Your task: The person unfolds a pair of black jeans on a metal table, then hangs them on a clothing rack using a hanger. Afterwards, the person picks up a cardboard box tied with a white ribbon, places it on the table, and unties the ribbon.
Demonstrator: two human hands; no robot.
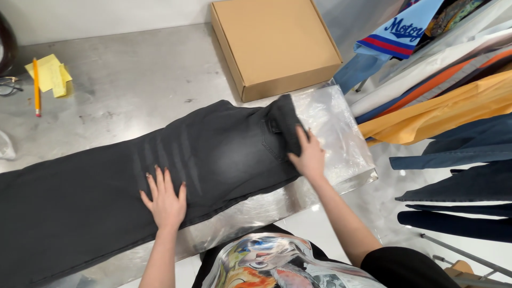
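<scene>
Single head-worn view, looking steeply down from above the person's chest, close over the near edge of a steel worktop (133,69), facing across it toward the far wall, hanging clothes rack (453,106) entering at right, no second view.
</scene>
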